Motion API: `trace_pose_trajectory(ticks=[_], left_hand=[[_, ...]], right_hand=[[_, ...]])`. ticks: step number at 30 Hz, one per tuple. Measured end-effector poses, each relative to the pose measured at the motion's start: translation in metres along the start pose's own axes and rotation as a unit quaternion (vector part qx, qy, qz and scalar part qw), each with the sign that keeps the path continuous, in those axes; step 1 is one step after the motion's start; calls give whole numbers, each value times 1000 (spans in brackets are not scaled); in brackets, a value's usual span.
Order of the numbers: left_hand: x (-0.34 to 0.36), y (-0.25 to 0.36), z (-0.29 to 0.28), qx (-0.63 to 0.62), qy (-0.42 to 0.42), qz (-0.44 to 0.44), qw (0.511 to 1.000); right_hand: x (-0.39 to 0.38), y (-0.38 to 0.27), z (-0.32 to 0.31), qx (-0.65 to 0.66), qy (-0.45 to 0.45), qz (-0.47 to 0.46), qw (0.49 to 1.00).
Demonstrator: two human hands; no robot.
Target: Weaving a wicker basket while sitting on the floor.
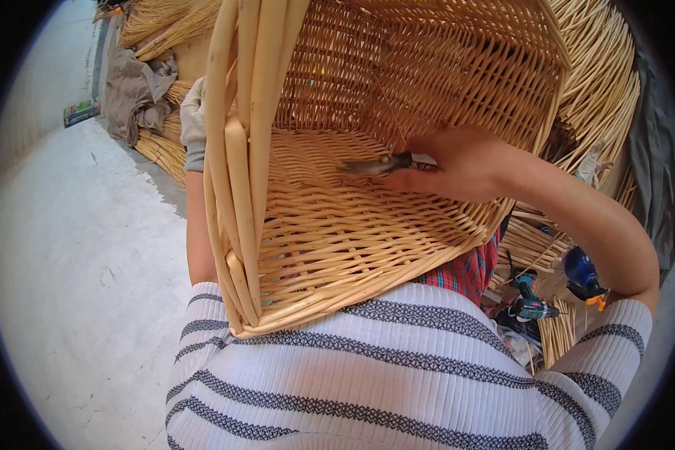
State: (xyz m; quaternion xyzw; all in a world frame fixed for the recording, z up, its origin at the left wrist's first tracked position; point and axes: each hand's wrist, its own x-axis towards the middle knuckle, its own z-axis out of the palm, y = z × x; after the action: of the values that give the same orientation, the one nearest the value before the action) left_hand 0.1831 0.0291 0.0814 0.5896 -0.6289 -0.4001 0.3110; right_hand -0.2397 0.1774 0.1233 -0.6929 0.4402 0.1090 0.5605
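Observation:
A large wicker basket (330,247), woven from pale rods, is tipped toward me with its opening facing up at me. Thick smooth rods form its left rim. My left hand (193,124), in a whitish work glove, grips the basket from outside its left side; the basket hides most of its fingers. Inside the basket, my bare right hand (457,161) is closed around pruning shears (382,163). Their metal jaws point left over the woven inner wall and look slightly blurred.
Bundles of pale willow rods (596,67) lie at the right and more at the upper left, beside a grey cloth (139,86). Lower right are a cordless drill (532,307), a blue bottle (581,270) with an orange nozzle, and cut rods. A white wall (82,262) fills the left.

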Motion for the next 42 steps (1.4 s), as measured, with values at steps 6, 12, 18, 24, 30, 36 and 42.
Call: trace_pose_trajectory(ticks=[6,12,18,24,30,36,42], left_hand=[[0,26,16,93,22,48,994],[0,25,18,109,22,57,992],[15,-54,-30,163,60,6,985],[48,-92,-32,140,78,-24,987],[-3,28,23,83,25,41,995],[-7,31,23,57,27,34,997],[-3,32,27,41,27,40,998]], right_hand=[[13,6,8,-46,-14,-15,999],[4,28,12,-256,96,-22,962],[-19,-8,6,39,-117,63,990],[-5,-33,4,57,-152,75,984],[-8,-22,4,36,-118,103,987],[-22,-22,-10,-98,-95,136,981],[-3,0,1,-108,-110,96,983]])
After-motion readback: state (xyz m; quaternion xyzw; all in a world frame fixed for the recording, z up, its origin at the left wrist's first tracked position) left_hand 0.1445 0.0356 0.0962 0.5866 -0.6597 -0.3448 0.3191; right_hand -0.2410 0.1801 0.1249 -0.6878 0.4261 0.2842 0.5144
